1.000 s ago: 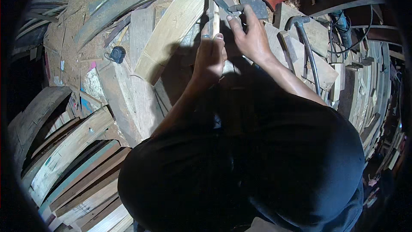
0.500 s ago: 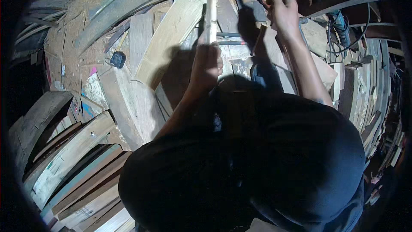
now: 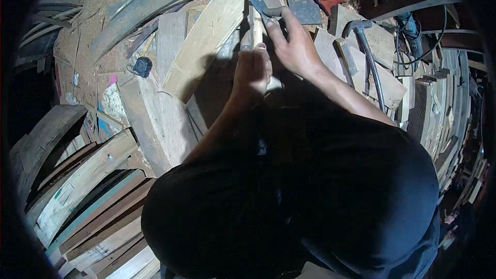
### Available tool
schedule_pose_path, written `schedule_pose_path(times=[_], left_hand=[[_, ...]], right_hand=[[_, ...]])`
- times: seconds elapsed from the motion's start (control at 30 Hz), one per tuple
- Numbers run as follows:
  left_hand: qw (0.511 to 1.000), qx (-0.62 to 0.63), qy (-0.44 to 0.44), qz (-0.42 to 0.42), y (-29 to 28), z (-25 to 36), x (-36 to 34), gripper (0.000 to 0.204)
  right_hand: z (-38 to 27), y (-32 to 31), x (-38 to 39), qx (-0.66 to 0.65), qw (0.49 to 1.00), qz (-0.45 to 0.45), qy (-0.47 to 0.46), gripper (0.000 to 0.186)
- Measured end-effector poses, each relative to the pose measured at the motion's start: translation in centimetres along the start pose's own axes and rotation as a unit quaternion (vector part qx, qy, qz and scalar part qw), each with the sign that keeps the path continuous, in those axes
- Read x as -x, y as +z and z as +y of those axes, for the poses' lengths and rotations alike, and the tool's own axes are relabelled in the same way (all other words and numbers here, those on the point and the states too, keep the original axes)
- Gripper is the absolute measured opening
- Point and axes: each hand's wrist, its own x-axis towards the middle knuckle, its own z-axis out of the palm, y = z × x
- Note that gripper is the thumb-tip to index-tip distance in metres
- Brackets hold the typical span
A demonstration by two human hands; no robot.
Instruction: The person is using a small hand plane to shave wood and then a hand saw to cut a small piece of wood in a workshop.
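My left hand is closed around a narrow light wooden strip that points away from me. My right hand pinches a small blue-grey flat piece against the strip's far part; its exact kind is unclear. Left of the strip lies a wide pale board, slanting, partly under my shadow. Beyond my right hand rests a handsaw with a red handle, and a dark flat sheet lies beside it. A hammer stands to the right of my right wrist, its head at the far end.
A black tape measure lies on the left among sawdust and offcuts. Curved boards and stacked planks fill the lower left. At the right are a teal power tool with a looped cable and a row of upright boards.
My right hand has moved left and nearer from the handsaw, leaving it lying at the far right. It now presses the blue-grey piece on the strip. My left hand keeps its hold.
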Motion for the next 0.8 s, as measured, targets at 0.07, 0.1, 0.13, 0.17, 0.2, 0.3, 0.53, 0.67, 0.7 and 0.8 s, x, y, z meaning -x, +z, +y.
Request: schedule_pose_path(times=[0.07,0.1,0.13,0.17,0.2,0.3,0.53,0.67,0.7,0.8], left_hand=[[0.989,0.126,-0.075,0.014,1.4,3.5,-0.5,0.031],[0.957,0.246,-0.152,0.039,1.6,5.3,-0.4,0.034],[0.97,0.179,-0.166,-0.017,1.5,6.5,-0.2,0.03],[0.999,0.008,0.033,0.008,2.8,3.9,2.0,0.032],[0.999,0.003,0.033,0.006,2.7,4.8,2.5,0.035],[0.997,0.056,0.041,-0.041,0.1,3.7,0.8,0.037],[0.968,0.243,-0.067,-0.011,-1.7,7.2,-0.2,0.004],[0.974,-0.132,0.179,0.048,-2.1,4.5,-0.2,0.018],[0.979,-0.094,0.17,0.066,-1.9,5.0,-0.2,0.022],[0.954,-0.196,0.215,0.08,-2.0,3.9,-0.1,0.028]], right_hand=[[1.4,0.2,-0.3,0.019,0.999,0.028,0.015,0.032],[2.0,0.2,-0.6,0.028,0.999,0.041,-0.014,0.031],[3.9,-0.6,-2.0,0.049,0.99,0.126,-0.03,0.031],[5.6,-1.5,-3.8,0.065,0.976,0.202,-0.051,0.032],[6.4,-3.8,-4.8,0.06,0.973,0.223,-0.021,0.032],[8.0,-8.1,-5.7,-0.159,0.957,0.207,0.124,0.032],[1.7,-5.6,-0.6,-0.148,0.986,0.013,0.075,0.029],[1.0,-2.4,0.0,-0.032,0.993,-0.022,-0.114,0.035],[1.1,-2.3,0.1,-0.043,0.992,-0.028,-0.112,0.036],[-0.5,-2.5,0.4,-0.033,0.995,-0.089,-0.029,0.037]])
